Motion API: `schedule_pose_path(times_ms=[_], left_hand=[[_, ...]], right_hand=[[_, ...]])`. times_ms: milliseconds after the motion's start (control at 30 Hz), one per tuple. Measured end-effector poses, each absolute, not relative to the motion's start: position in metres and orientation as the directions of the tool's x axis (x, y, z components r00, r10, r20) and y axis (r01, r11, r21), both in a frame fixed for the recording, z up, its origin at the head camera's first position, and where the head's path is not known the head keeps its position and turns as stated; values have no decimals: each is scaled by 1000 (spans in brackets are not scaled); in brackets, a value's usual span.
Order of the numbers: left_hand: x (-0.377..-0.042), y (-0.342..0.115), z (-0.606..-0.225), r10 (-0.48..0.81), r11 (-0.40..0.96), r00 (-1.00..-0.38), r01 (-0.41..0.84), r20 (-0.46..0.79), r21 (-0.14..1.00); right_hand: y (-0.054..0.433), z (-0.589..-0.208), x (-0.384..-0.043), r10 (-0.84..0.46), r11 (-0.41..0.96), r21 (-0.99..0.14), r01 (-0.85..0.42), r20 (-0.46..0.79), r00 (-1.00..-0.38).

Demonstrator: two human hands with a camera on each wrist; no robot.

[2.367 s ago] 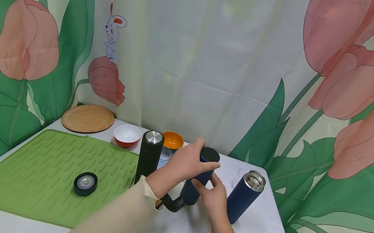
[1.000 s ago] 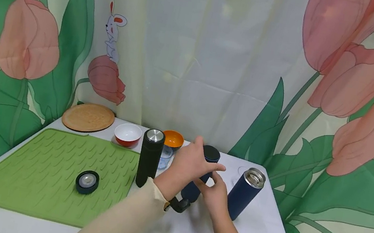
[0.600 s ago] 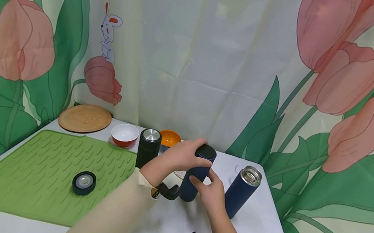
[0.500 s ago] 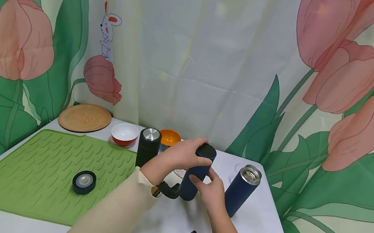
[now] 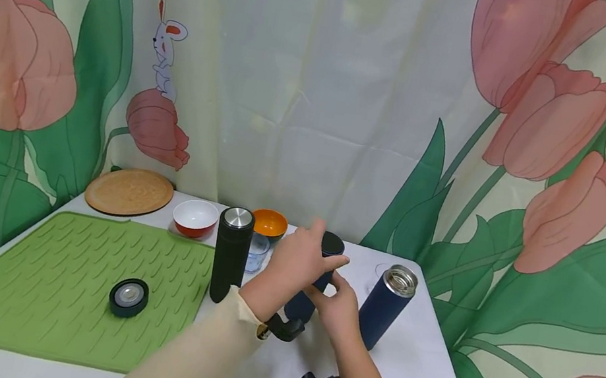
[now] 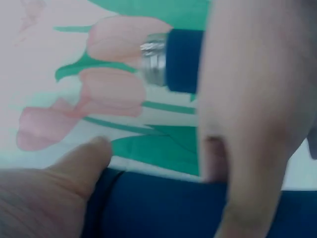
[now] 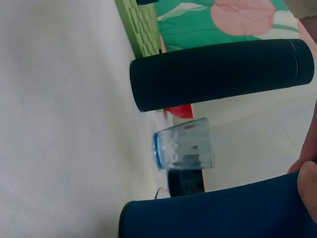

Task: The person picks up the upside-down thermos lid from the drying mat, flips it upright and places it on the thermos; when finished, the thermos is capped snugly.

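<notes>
A closed navy thermos (image 5: 300,307) stands upright between both hands. My left hand (image 5: 294,258) grips its dark lid (image 5: 333,243) from the left, thumb stretched across the near side. Below it, my right hand (image 5: 340,309) holds the thermos body, thumb in front. The left wrist view shows the lid seam beside the left thumb (image 6: 86,163), with the right hand (image 6: 252,114) across the navy body (image 6: 163,203). The far fingers are hidden behind the thermos. Close on the right stands a second navy thermos (image 5: 387,307), its steel mouth uncovered.
A black thermos (image 5: 231,257) stands left of the hands, near a clear glass (image 7: 185,146). Behind are an orange bowl (image 5: 270,222), a red-and-white bowl (image 5: 195,216) and a round wooden board (image 5: 129,190). A black lid (image 5: 128,297) lies on the green mat (image 5: 48,307).
My left hand twists back and forth at the lid, turned clockwise now compared with half a second ago. The right hand keeps its hold on the body. The head view has shifted slightly.
</notes>
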State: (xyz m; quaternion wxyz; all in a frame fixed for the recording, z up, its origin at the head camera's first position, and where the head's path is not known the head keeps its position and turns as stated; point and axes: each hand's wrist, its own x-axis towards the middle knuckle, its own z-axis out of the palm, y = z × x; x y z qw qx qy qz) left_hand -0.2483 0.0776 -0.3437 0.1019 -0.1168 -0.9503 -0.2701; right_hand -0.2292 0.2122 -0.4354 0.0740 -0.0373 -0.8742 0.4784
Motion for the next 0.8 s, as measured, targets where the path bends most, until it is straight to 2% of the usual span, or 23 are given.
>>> schedule_pose_path(times_ms=[167, 267, 333, 433, 533, 600, 700, 800], left_hand=[[-256, 55, -332, 374, 724, -912, 399, 167, 562], [-259, 49, -328, 423, 693, -898, 407, 121, 596], [-256, 52, -328, 393, 698, -912, 377, 114, 609], [-249, 65, -334, 266, 741, -955, 292, 134, 605], [-241, 79, -340, 121, 802, -975, 207, 187, 561], [-238, 85, -343, 72, 833, -972, 182, 224, 522], [-238, 85, -344, 72, 858, -963, 192, 260, 477], [-242, 79, -342, 163, 843, -954, 268, 253, 466]], right_hand=[[212, -433, -228, 127, 538, -842, -25, 111, -986], [211, -434, -227, 120, 532, -846, -31, 112, -986], [210, -434, -227, 119, 528, -848, -33, 113, -986], [211, -434, -226, 125, 532, -847, -28, 111, -986], [211, -435, -226, 133, 526, -850, -26, 112, -985], [211, -434, -226, 133, 528, -849, -22, 109, -985], [211, -433, -227, 128, 533, -846, -9, 91, -988], [212, -432, -228, 131, 546, -838, 7, 77, -988]])
